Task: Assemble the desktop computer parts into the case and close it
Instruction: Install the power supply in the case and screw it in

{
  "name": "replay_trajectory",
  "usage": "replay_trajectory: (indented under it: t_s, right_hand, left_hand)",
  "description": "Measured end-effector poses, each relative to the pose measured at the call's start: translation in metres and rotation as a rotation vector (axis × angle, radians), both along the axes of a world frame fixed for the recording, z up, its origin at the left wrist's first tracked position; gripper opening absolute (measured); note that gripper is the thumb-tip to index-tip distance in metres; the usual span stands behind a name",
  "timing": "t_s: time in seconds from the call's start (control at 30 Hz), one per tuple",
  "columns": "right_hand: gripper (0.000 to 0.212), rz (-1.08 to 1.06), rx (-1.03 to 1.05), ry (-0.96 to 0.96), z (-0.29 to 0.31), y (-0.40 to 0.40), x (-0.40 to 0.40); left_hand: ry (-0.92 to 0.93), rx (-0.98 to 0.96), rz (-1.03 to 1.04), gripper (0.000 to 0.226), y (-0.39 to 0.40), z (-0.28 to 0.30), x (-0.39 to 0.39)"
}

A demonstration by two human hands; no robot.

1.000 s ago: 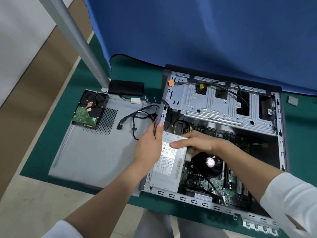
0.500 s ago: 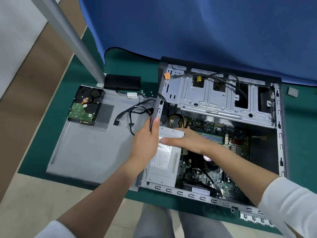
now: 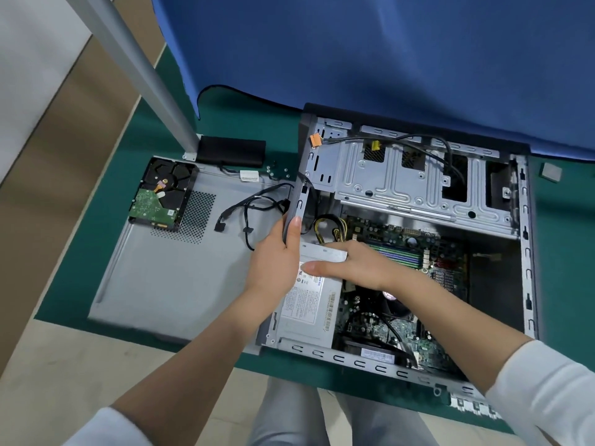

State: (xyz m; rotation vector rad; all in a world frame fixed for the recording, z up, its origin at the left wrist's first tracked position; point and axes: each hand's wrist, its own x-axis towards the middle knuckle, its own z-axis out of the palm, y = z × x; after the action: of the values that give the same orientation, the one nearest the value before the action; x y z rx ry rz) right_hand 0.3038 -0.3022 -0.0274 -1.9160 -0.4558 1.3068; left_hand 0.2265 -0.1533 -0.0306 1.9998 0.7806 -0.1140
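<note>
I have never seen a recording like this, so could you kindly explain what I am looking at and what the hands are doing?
There is no robot here: a camera worn on a person's head looks down at their two bare hands. On a green mat lies an open computer case. The left hand grips the case's left wall; the right hand rests on the silver power supply sitting inside the case. Beside the case lies its grey side panel, with a hard drive and loose black cables on it.

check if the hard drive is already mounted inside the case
No, the hard drive lies outside the case, on the loose side panel.
</note>
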Motion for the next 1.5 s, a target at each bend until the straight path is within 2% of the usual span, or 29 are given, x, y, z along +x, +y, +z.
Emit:
replay_trajectory:
  t_s: [0.53, 0.63, 0.73, 0.9, 0.97, 1.03, 1.07, 1.17, 1.23, 1.37, 1.5]
  right_hand:
    - [0.066, 0.179, -0.088, -0.003, 0.007, 0.010, 0.025]
    - [0.056, 0.108, -0.066, 0.043, 0.007, 0.006, 0.017]
    - [0.058, -0.034, -0.023, 0.060, 0.005, -0.001, 0.000]
    - [0.052, -0.266, 0.060, 0.017, 0.008, -0.005, -0.026]
    - [0.056, -0.314, 0.079, -0.018, 0.012, -0.013, -0.033]
    - [0.056, -0.324, 0.061, -0.101, 0.018, -0.028, -0.040]
    - [0.054, -0.311, 0.011, -0.209, 0.020, -0.037, -0.042]
    - [0.042, -0.324, -0.172, -0.701, 0.027, -0.060, -0.029]
    - [0.029, -0.394, -0.186, -0.878, 0.032, -0.071, -0.007]
    - [0.027, -0.346, -0.274, -0.957, 0.042, -0.080, 0.032]
    - [0.024, -0.290, -0.337, -0.908, 0.045, -0.083, 0.046]
  left_hand:
    - [0.013, 0.001, -0.013, 0.053, 0.002, -0.002, 0.003]
    - [0.011, 0.005, -0.013, 0.054, 0.001, -0.002, 0.003]
    - [0.015, 0.015, -0.020, 0.052, 0.000, 0.001, 0.002]
    - [0.013, 0.048, -0.015, 0.052, 0.000, 0.003, 0.001]
    - [0.020, 0.071, -0.020, 0.051, -0.001, 0.005, 0.002]
    - [0.029, 0.097, -0.022, 0.050, -0.001, 0.007, 0.002]
    - [0.034, 0.112, -0.021, 0.050, -0.001, 0.008, 0.002]
    - [0.035, 0.127, -0.016, 0.049, -0.001, 0.011, 0.001]
    - [0.040, 0.130, -0.015, 0.049, -0.003, 0.013, 0.001]
    - [0.060, 0.169, -0.007, 0.049, -0.005, 0.017, 0.000]
    - [0.046, 0.166, -0.008, 0.053, -0.006, 0.020, 0.001]
